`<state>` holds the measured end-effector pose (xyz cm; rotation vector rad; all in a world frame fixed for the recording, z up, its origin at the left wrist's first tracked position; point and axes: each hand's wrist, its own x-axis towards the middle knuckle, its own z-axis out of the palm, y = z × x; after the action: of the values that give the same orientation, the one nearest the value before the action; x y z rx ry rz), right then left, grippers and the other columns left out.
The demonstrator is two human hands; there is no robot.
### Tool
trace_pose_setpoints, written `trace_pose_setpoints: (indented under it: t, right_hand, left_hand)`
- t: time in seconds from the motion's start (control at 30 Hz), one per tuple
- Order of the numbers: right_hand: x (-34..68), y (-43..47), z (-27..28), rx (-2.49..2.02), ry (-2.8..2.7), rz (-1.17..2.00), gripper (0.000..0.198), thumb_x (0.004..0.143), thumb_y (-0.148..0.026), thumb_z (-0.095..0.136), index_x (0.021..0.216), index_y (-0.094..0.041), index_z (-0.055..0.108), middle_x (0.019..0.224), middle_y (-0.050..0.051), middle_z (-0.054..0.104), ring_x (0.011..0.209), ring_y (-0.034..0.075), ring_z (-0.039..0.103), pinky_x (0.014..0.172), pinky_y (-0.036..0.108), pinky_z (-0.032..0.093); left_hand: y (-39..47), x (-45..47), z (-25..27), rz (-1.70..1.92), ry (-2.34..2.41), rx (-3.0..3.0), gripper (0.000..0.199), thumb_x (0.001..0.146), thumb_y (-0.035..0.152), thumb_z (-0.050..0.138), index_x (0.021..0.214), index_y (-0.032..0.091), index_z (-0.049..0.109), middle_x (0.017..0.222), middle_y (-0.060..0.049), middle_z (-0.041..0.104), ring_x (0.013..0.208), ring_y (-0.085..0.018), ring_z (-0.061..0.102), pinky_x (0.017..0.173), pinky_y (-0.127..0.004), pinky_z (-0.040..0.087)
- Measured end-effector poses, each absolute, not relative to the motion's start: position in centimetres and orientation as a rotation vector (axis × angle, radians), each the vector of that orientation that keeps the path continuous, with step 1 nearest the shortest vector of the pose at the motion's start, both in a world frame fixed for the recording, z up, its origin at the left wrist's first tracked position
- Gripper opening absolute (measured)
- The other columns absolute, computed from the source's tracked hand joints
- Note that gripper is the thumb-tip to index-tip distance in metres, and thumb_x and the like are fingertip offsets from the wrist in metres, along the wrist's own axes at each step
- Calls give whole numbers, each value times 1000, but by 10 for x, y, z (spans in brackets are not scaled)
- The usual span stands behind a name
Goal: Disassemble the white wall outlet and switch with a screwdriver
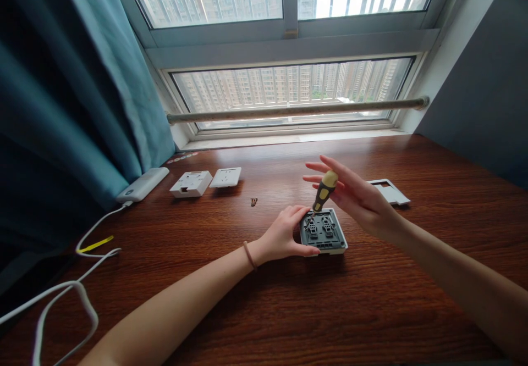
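Note:
My left hand [282, 235] grips the left side of a square wall switch [333, 238], thumb along the near edge and fingers at the far one. The switch lies flat, its dark grey inner face with two rocker mechanisms upward and a white rim around it. My right hand [363, 201] is above its far right side, fingers stretched out and the yellow-and-black screwdriver [324, 191] against them. The screwdriver leans to the right with its tip down at the switch's upper left part. Exactly where the tip sits is too small to tell.
Several screws [253, 202] lie on the brown wooden table [264, 311]. Farther left are a white socket box [190, 184], a white socket plate [225, 177] and a white power bank [143, 184] with a cable [88, 294]. A white frame [390, 191] lies right, behind my right hand.

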<state>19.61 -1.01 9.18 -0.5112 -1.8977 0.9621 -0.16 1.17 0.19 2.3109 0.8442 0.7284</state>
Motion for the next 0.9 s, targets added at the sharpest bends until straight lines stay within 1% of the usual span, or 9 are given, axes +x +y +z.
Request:
trace_pose_setpoints:
  t: [0.13, 0.23, 0.33, 0.43, 0.53, 0.6, 0.7, 0.83, 0.9]
  right_hand:
    - [195, -9, 87, -577, -1839, 912, 43, 84, -15, 55, 124, -30, 49, 108, 4, 63, 100, 19, 63, 86, 40, 55]
    - [194, -6, 79, -706, -1778, 650, 42, 77, -18, 66, 116, -29, 55, 95, 2, 64, 86, 18, 65, 81, 38, 57]
    - [196, -5, 76, -707, -1853, 498, 51, 80, -19, 62, 127, -29, 46, 101, 5, 62, 89, 19, 63, 83, 40, 55]
    - [199, -7, 80, -590, -1948, 620, 51, 89, -18, 44, 137, -29, 33, 121, 8, 56, 104, 21, 59, 91, 45, 51]
    - [198, -10, 84, -533, -1947, 738, 49, 90, -16, 39, 137, -28, 32, 129, 8, 52, 113, 22, 56, 93, 46, 50]
    - [197, -10, 84, -567, -1893, 755, 46, 89, -15, 44, 133, -28, 39, 122, 7, 58, 110, 22, 58, 91, 44, 52]
    - [194, -7, 80, -691, -1758, 728, 39, 82, -18, 59, 120, -27, 50, 104, 4, 66, 97, 20, 64, 86, 41, 54]
    - [192, -3, 74, -777, -1624, 638, 38, 73, -21, 70, 108, -26, 56, 90, 0, 65, 84, 18, 66, 79, 38, 57]
    - [191, -2, 71, -784, -1605, 591, 38, 72, -21, 71, 106, -26, 56, 89, -1, 64, 81, 16, 65, 76, 36, 57]
  left_hand:
    - [11, -2, 3, 710, 838, 2330, 83, 58, 48, 76, 129, 20, 43, 123, -12, 49, 113, -29, 45, 99, -43, 37]
    - [12, -2, 1, 722, 831, 2329, 83, 58, 50, 75, 128, 19, 43, 121, -12, 50, 111, -28, 46, 98, -42, 38]
    - [12, -2, 1, 729, 837, 2327, 82, 58, 50, 75, 127, 19, 45, 120, -12, 50, 110, -28, 47, 98, -42, 39]
    - [11, -2, 3, 717, 846, 2329, 81, 57, 48, 76, 127, 20, 45, 120, -11, 50, 110, -28, 47, 97, -42, 39]
    - [11, -1, 6, 708, 856, 2327, 81, 57, 48, 77, 127, 22, 45, 120, -11, 50, 110, -29, 46, 96, -44, 39]
    - [10, -1, 6, 703, 857, 2330, 82, 57, 48, 76, 128, 22, 44, 120, -11, 50, 110, -29, 46, 96, -44, 39]
    - [12, -2, 2, 700, 859, 2331, 82, 57, 50, 76, 127, 21, 45, 120, -12, 50, 109, -29, 47, 96, -43, 39]
    - [16, -5, -1, 725, 838, 2344, 89, 52, 57, 76, 127, 22, 45, 126, -12, 49, 115, -32, 44, 100, -48, 34]
    - [18, -6, 4, 830, 826, 2337, 87, 56, 57, 73, 130, 22, 42, 131, -13, 47, 121, -32, 40, 104, -49, 30]
